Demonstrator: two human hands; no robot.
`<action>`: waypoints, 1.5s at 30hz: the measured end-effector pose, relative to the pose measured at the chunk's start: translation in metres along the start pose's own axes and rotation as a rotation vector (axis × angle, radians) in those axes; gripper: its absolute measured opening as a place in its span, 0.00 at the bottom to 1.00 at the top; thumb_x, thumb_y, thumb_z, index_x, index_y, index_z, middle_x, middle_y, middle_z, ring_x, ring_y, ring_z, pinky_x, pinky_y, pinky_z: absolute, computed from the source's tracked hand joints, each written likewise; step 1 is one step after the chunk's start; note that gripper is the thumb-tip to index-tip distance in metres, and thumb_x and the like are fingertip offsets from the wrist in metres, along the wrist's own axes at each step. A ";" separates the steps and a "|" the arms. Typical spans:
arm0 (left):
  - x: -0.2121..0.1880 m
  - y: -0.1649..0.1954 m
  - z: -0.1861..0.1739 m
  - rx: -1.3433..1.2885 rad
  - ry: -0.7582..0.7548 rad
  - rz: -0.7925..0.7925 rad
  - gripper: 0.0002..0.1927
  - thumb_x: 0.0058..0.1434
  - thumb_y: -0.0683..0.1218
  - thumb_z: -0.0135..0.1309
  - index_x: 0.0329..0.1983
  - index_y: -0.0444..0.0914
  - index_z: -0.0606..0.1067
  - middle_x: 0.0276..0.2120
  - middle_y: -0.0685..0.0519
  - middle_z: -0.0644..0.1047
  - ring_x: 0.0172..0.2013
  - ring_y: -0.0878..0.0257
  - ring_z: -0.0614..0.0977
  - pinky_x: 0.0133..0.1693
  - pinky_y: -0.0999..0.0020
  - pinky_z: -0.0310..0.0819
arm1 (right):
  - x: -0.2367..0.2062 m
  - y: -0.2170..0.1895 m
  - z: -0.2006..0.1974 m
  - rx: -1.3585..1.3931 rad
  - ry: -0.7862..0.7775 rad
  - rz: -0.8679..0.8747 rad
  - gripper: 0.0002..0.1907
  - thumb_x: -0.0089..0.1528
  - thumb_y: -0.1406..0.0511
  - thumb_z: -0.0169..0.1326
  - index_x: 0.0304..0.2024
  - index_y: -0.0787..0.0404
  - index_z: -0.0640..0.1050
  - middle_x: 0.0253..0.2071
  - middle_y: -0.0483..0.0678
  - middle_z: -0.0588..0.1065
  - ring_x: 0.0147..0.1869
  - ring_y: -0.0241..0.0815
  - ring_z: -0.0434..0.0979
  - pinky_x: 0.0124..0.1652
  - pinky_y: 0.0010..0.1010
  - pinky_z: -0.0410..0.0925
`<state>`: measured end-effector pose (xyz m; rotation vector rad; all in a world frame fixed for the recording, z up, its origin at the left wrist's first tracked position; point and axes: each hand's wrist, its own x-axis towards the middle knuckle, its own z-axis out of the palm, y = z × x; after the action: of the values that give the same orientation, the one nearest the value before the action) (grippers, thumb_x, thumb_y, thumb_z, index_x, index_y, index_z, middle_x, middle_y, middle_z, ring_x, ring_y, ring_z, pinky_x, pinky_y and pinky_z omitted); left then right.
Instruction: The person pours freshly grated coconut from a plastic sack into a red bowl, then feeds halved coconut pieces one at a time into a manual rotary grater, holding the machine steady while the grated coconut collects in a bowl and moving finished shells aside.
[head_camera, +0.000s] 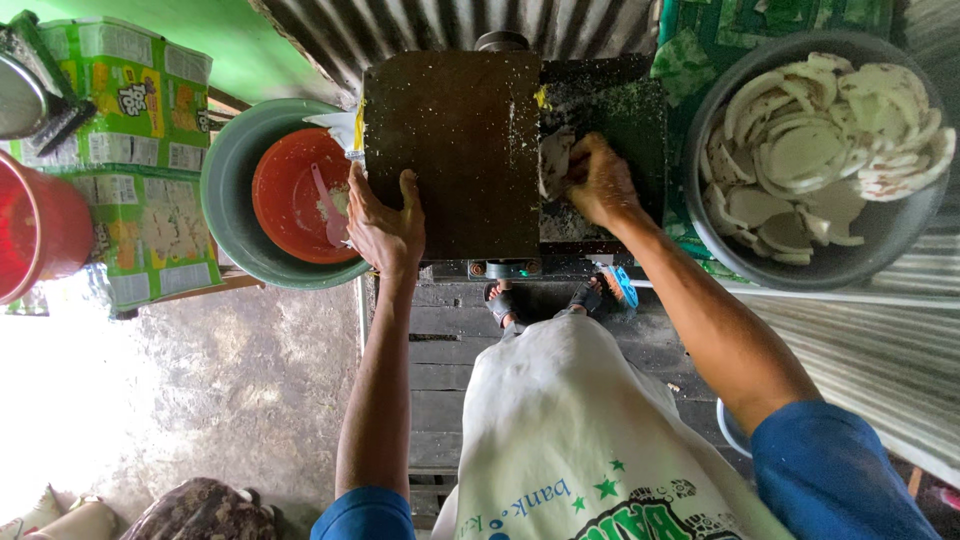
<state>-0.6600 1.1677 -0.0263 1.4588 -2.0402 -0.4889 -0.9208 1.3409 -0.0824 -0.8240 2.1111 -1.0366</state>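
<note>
Resting spread on the near left corner of a dark flat lid (455, 150), left hand (385, 225); what lies beneath the lid is hidden. Right hand (600, 180), fingers curled on a pale slice (553, 160) beside the lid; the grip itself is hard to make out. Grey basin (880, 255) of pale slices at right, rim cut off. Orange bowl (290, 195) inside a green basin (225, 190) at left

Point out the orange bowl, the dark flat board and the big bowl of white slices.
orange bowl (290, 200): head view, on its inner base.
dark flat board (455, 150): head view, on its top face.
big bowl of white slices (880, 235): head view, on its bare inner wall.
</note>
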 end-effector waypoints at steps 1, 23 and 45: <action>0.000 0.000 0.000 0.003 0.004 -0.006 0.39 0.65 0.62 0.59 0.68 0.31 0.66 0.59 0.35 0.77 0.57 0.39 0.79 0.57 0.48 0.72 | 0.001 -0.003 -0.007 0.176 -0.043 0.107 0.17 0.65 0.61 0.59 0.52 0.63 0.74 0.42 0.55 0.79 0.41 0.41 0.79 0.38 0.32 0.76; 0.006 0.005 0.000 0.041 0.045 0.004 0.42 0.64 0.62 0.61 0.70 0.30 0.64 0.54 0.35 0.79 0.52 0.40 0.82 0.52 0.49 0.75 | -0.012 -0.014 -0.049 -0.474 0.081 -0.445 0.21 0.53 0.70 0.68 0.49 0.63 0.82 0.36 0.56 0.81 0.39 0.53 0.83 0.38 0.42 0.73; 0.005 0.002 0.003 0.086 0.005 -0.012 0.43 0.66 0.65 0.56 0.71 0.31 0.64 0.60 0.35 0.76 0.56 0.39 0.80 0.55 0.47 0.73 | 0.007 -0.013 -0.025 -0.559 0.022 -0.298 0.04 0.56 0.73 0.53 0.31 0.69 0.78 0.34 0.67 0.73 0.41 0.66 0.78 0.36 0.51 0.68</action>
<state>-0.6646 1.1633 -0.0259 1.5220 -2.0723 -0.4068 -0.9409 1.3407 -0.0613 -1.4326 2.3803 -0.5869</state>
